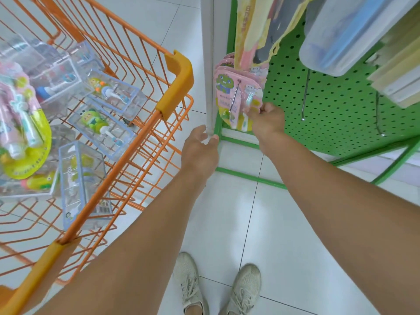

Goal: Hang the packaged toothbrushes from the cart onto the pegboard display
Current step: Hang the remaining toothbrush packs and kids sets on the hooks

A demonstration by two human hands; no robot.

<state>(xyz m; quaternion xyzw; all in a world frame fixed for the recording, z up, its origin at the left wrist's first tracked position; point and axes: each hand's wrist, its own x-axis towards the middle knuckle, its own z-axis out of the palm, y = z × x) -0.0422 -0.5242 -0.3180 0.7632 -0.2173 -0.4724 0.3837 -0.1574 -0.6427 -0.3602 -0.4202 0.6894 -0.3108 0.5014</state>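
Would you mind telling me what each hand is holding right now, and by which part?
The right hand pinches the pink toothbrush pack by its lower right edge, the pack already on the peg hook. The left hand holds nothing.

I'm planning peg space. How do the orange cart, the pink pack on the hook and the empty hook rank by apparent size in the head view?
1. orange cart, much nearer
2. pink pack
3. empty hook
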